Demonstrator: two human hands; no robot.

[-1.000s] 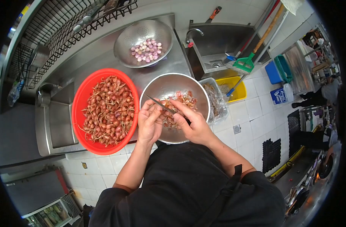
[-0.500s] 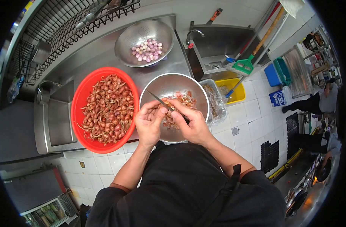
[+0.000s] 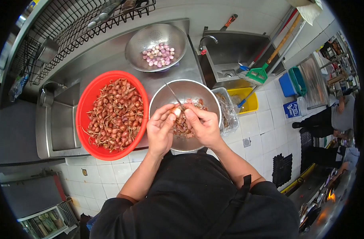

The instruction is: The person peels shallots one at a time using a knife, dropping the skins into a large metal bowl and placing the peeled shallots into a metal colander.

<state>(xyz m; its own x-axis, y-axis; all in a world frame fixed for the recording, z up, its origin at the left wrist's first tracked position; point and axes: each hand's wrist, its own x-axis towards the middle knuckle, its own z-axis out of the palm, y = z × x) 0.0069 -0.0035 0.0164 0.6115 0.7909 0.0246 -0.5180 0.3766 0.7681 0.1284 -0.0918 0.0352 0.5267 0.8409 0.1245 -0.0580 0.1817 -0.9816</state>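
Note:
My left hand pinches a partly peeled shallot, its pale flesh showing. In my right hand is a small knife, its blade pointing up and to the left past the shallot; the handle is hidden by my fingers. Both hands are over a steel bowl with reddish-brown peelings in it. Left of it, a red basin is heaped with unpeeled shallots. Behind, a steel colander contains peeled, pinkish-white shallots.
A sink basin lies at the left, another sink at the back right. A wire rack hangs upper left. Near the bowl stand a plastic-lined container and a yellow tub. A broom leans there. Other people are far right.
The knife has swung to a steeper angle, and its blade points further up. The shallot in my left hand now shows more pale flesh. The view has shifted slightly.

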